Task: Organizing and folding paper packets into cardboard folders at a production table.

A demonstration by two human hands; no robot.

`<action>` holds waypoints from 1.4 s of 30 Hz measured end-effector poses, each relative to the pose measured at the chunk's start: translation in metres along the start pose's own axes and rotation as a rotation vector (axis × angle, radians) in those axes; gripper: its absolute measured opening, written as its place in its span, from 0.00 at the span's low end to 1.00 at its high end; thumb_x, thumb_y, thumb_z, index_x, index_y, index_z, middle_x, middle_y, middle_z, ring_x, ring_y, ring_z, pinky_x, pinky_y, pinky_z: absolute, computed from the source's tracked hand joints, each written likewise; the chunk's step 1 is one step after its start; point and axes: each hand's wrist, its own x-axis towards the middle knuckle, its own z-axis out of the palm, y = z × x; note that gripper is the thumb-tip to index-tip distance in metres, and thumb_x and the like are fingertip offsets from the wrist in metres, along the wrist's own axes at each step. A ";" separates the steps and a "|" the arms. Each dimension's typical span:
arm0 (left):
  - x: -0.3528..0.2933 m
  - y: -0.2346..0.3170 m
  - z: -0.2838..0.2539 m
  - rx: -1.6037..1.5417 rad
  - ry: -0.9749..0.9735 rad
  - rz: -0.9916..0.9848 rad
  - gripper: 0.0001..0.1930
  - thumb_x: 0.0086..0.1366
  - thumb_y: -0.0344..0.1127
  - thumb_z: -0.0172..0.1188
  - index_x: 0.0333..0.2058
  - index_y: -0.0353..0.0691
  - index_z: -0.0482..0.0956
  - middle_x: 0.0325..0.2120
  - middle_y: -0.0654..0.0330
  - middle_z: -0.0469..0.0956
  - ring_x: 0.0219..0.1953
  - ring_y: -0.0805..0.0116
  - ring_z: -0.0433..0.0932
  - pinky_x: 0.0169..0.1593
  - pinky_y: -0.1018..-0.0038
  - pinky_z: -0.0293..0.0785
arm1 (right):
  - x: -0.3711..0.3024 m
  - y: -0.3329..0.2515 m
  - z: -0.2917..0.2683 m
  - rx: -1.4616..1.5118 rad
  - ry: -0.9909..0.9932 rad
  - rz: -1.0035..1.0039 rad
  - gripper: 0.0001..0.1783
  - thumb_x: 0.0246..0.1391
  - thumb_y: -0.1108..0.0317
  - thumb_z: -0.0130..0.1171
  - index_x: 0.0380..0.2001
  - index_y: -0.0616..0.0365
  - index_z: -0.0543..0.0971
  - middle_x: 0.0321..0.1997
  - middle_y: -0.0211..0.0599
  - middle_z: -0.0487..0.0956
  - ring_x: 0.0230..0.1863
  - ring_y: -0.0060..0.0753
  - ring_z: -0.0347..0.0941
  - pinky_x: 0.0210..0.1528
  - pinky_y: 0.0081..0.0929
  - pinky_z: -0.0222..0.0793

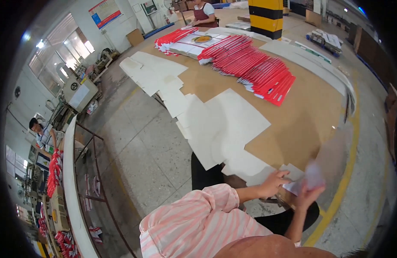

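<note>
**Currently: flat carton blank handled at the near counter edge**

The long brown counter (310, 120) carries all stock. Fanned rows of red-edged folded cartons (254, 69) lie at its far end, well apart from the hands. Overlapping white die-cut carton blanks (224, 129) run along the left edge toward the person.

At the near corner, the left hand (273, 182) rests flat on the nearest blank, fingers spread, holding nothing. The right hand (310, 195) has its grip closed on a small white sheet (312, 176), motion-blurred and raised just above the counter edge.

Judged step: separating or folding one piece off the near stack. The next move likely calls for the left hand to pin the stack while the right aligns the sheet; blur hides the sheet's exact shape.
</note>
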 end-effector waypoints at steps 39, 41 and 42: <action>-0.036 -0.024 -0.263 0.883 -0.301 0.126 0.27 0.51 0.42 0.64 0.52 0.47 0.75 0.45 0.60 0.74 0.49 0.55 0.68 0.56 0.58 0.60 | -0.023 -0.037 0.005 -0.538 -0.604 -0.268 0.33 0.39 0.76 0.58 0.55 0.55 0.73 0.56 0.36 0.73 0.46 0.45 0.68 0.51 0.36 0.66; -0.030 -0.036 -0.286 0.781 -0.284 0.048 0.25 0.52 0.41 0.65 0.51 0.48 0.76 0.44 0.58 0.75 0.48 0.55 0.69 0.55 0.58 0.63 | -0.022 -0.037 0.001 -0.532 -0.605 -0.279 0.35 0.37 0.78 0.57 0.56 0.54 0.72 0.57 0.34 0.72 0.47 0.44 0.68 0.51 0.35 0.67; -0.021 -0.040 -0.287 0.777 -0.284 0.040 0.25 0.52 0.41 0.65 0.51 0.48 0.76 0.44 0.58 0.75 0.48 0.55 0.69 0.55 0.58 0.63 | -0.021 -0.037 -0.002 -0.528 -0.608 -0.297 0.37 0.36 0.79 0.56 0.58 0.53 0.72 0.58 0.33 0.72 0.47 0.44 0.68 0.51 0.34 0.68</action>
